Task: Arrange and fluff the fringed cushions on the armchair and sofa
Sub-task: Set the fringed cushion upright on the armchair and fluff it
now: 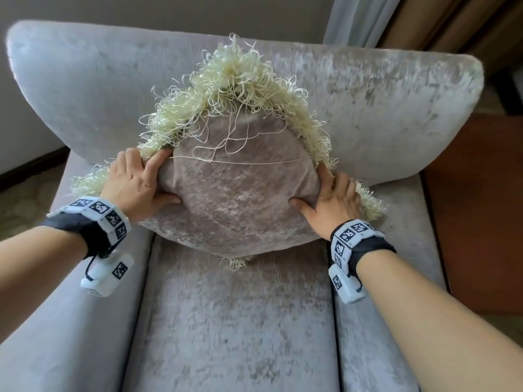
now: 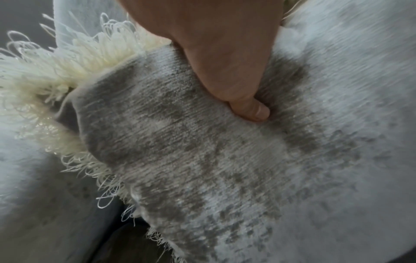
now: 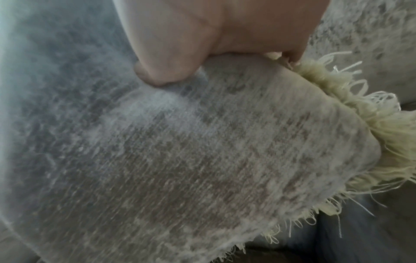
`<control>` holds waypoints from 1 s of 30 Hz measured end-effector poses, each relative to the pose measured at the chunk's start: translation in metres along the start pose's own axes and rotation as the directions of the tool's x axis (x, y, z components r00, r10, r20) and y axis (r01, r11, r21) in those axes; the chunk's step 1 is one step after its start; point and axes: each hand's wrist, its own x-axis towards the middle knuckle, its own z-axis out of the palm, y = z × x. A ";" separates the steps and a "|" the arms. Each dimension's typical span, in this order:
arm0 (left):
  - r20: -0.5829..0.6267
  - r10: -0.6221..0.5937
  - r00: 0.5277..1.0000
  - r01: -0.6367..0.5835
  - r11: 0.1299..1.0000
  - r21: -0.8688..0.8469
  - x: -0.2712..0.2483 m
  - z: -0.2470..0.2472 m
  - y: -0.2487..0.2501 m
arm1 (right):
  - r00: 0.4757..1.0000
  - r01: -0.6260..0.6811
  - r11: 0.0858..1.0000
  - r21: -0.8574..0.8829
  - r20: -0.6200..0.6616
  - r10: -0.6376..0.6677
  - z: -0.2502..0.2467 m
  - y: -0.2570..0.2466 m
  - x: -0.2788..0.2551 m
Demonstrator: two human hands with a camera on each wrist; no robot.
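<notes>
Both hands are gripping the fringed cushion (image 1: 240, 199), left hand (image 1: 135, 179) at nine o'clock, right hand (image 1: 336, 202) at three, plumping it against the armchair (image 1: 93, 89). Next, I'd judge, squeezing inward and settling it upright.

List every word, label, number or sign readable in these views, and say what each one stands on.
No readable words, brands or numbers in any view.
Left wristband: black-and-white square code markers, patterns only, no letters.
Right wristband: the same kind of markers; a tiny mark beside one is too small to read.
Cushion, its fringe and the armchair: no label or tag showing.
</notes>
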 end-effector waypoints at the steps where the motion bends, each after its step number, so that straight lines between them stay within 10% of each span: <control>1: -0.006 -0.002 1.000 0.002 1.000 0.009 -0.003 -0.002 0.001 | 1.000 -0.004 1.000 -0.009 0.001 0.004 -0.002 -0.001 -0.001; 6: -0.096 -0.060 0.994 0.068 0.994 0.085 -0.039 -0.022 0.006 | 0.948 0.100 0.995 0.018 -0.304 -0.090 -0.003 -0.003 -0.023; 11: -0.269 -0.024 0.963 0.031 0.999 0.024 -0.075 -0.032 0.021 | 0.683 0.482 0.873 -0.078 -0.590 -0.430 0.005 -0.018 -0.045; 16: -0.376 0.210 0.903 -0.201 0.977 0.065 -0.071 -0.018 0.041 | 0.825 0.438 0.899 0.001 -0.396 -0.402 0.001 -0.029 -0.044; 30: 0.008 0.014 1.000 -0.014 0.996 0.083 -0.028 0.000 0.038 | 0.953 0.268 0.960 -0.082 -0.121 -0.276 -0.007 -0.022 -0.010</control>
